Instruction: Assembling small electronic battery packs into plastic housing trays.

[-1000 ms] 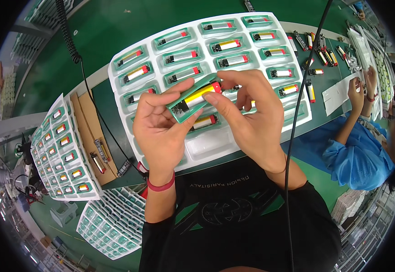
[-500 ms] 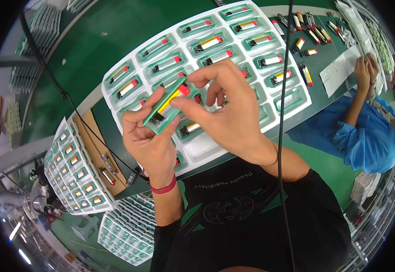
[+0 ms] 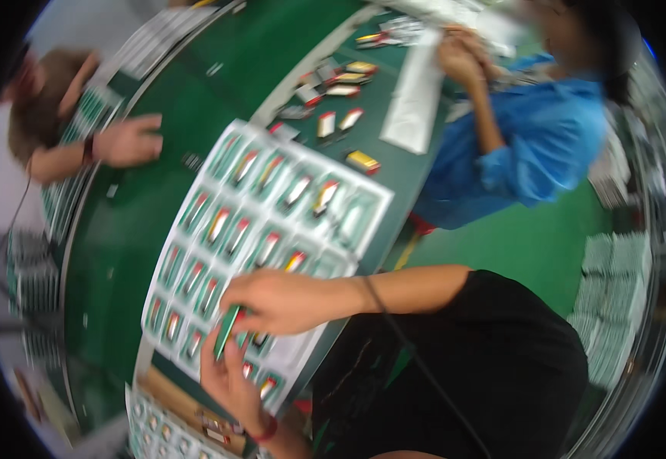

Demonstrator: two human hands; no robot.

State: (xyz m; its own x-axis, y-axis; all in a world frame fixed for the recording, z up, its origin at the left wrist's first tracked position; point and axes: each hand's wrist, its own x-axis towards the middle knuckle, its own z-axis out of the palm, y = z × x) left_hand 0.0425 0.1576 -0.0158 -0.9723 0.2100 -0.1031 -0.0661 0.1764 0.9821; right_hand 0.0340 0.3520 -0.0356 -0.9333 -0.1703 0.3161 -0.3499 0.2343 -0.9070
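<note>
My left hand (image 3: 232,386) pinches a small green plastic holder (image 3: 228,327), tilted up over the white tray. Bent over the holder's upper end, my right hand (image 3: 275,301) has its fingertips against it. Motion blur and my fingers hide most of what lies inside the holder. Below both hands the white tray (image 3: 291,353) has rows of pockets. Most pockets carry a green holder with a battery pack (image 3: 218,224), white or yellow with a red end. A bare pocket lies near my right wrist.
Loose battery packs (image 3: 327,125) and a white strip (image 3: 413,107) lie beyond the tray. A co-worker in blue (image 3: 524,153) works at the right. Another person's hand (image 3: 128,141) reaches over the green belt (image 3: 172,99). A dark cable (image 3: 432,375) hangs before me.
The view has swung right, so the tray appears turned and lower left. The holder is tilted more edge-on between my hands. Another person's reaching hand has come into view at the left.
</note>
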